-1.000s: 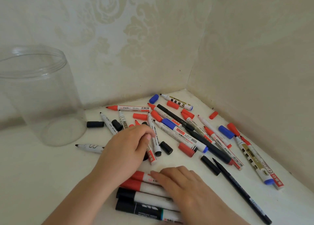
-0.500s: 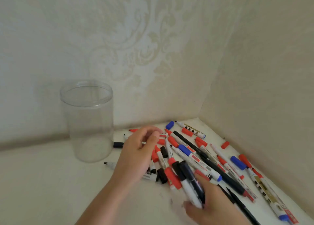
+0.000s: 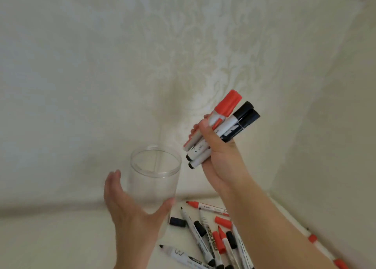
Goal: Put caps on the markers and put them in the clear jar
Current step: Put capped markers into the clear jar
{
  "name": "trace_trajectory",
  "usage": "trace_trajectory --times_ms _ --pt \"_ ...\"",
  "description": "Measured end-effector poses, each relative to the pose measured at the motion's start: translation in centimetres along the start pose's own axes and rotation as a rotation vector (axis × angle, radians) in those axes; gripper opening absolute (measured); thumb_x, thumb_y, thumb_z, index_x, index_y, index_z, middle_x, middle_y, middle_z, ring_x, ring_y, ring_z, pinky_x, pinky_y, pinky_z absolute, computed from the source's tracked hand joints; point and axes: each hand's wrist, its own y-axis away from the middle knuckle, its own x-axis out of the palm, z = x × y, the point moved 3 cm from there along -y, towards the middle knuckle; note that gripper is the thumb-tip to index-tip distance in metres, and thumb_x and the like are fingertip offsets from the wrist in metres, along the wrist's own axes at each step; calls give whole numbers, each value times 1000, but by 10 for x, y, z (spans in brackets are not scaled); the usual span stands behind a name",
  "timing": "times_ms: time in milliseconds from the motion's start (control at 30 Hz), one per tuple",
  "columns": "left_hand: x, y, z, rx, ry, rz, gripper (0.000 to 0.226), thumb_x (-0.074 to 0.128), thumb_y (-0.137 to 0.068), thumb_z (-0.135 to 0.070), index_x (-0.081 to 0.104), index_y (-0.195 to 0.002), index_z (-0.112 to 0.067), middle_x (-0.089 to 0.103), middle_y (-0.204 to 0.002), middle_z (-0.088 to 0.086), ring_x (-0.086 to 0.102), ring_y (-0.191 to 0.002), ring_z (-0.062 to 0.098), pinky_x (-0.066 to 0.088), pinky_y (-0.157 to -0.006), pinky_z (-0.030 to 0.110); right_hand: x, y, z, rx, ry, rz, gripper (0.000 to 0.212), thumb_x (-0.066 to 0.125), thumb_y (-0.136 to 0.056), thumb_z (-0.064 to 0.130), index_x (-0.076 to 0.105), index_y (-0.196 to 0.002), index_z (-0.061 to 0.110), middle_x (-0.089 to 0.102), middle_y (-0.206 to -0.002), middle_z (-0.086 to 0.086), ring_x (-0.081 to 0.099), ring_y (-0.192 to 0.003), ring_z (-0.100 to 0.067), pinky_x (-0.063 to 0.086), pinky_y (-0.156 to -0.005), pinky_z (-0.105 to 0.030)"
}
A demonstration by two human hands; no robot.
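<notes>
The clear jar (image 3: 155, 185) stands upright and looks to have nothing in it. My left hand (image 3: 130, 211) is spread around its near side: the thumb touches the right wall, and the fingers sit a little off the left wall. Raised above and to the right of the jar's mouth, my right hand (image 3: 220, 159) grips a bundle of capped markers (image 3: 227, 122), red and black caps pointing up and right. Several loose markers (image 3: 205, 236), some uncapped, lie on the white surface below my right forearm.
A loose black cap (image 3: 177, 221) and a loose red cap (image 3: 223, 221) lie among the markers right of the jar. Two pale patterned walls meet in a corner behind the jar. More markers (image 3: 313, 239) lie along the right wall.
My right hand has lifted the marker bundle from the surface to beside the jar's mouth. My left hand has left the marker pile and moved to the jar. The view has tilted upward.
</notes>
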Motion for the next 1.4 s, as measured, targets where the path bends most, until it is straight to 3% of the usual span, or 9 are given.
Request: trace_trajectory --times_ms 167,300,533,733,900,1033,1167,1300,1400 --pt "16 1 17 -78 117 200 124 76 -33 -52 14 -139 -35 25 -133 -17 26 -124 1 28 -103 30 25 -31 -24 22 165 79 27 66 -81 7 70 -61 25 60 -57 1 54 -57 -20 40 -64 -41" --pt "17 4 18 -65 123 182 111 75 -38 -54 16 -133 -46 26 -130 -20 27 -120 -3 29 -99 28 21 -38 -36 52 317 29 19 68 -74 -2 68 -75 17 65 -77 -6 60 -74 -24 48 -79 -47" --pt "15 7 11 -27 107 169 114 86 -49 -31 15 -138 -36 22 -128 -23 22 -120 -5 25 -102 26 12 -35 -30 -20 512 -43 39 64 -72 -11 55 -100 15 64 -75 -4 62 -74 -17 53 -78 -33" --pt "14 8 12 -34 101 167 112 86 -52 -27 15 -138 -34 22 -129 -18 20 -123 -2 23 -103 27 2 -26 -29 11 670 -28 25 70 -78 12 56 -97 17 61 -80 1 57 -71 -6 44 -56 -3" --pt "14 7 12 -39 108 197 115 86 -51 -28 15 -141 -27 21 -132 -17 21 -119 -18 26 -104 28 -9 -15 -19 50 669 -75 20 67 -81 21 58 -99 17 60 -82 3 59 -82 -10 49 -78 -25" --pt "10 4 10 -34 44 171 117 89 -47 -25 18 -141 -19 25 -145 -1 22 -134 12 24 -111 39 -40 23 -7 58 722 -129 10 62 -84 16 61 -94 17 64 -79 -1 59 -74 -9 50 -71 -24" --pt "3 7 -2 -35 -20 94 123 84 -40 -46 21 -140 -13 24 -142 6 21 -133 23 24 -110 43 -66 95 -39 159 1175 173 12 60 -85 25 65 -95 23 64 -85 10 53 -75 3 42 -69 -9" --pt "-9 19 -23 402 -54 -25 64 71 -70 -31 39 -122 -10 39 -121 8 37 -113 29 35 -98 41 -76 145 -74 44 1588 359 28 57 -85 33 59 -112 27 60 -104 10 52 -99 -7 44 -85 -19" --pt "-6 30 -31 550 -44 138 21 53 -82 -19 50 -102 -16 49 -93 -5 49 -83 16 42 -77 24 -74 160 -88 -31 1770 398 34 68 -65 37 66 -97 26 67 -88 9 63 -80 -11 54 -66 -22"
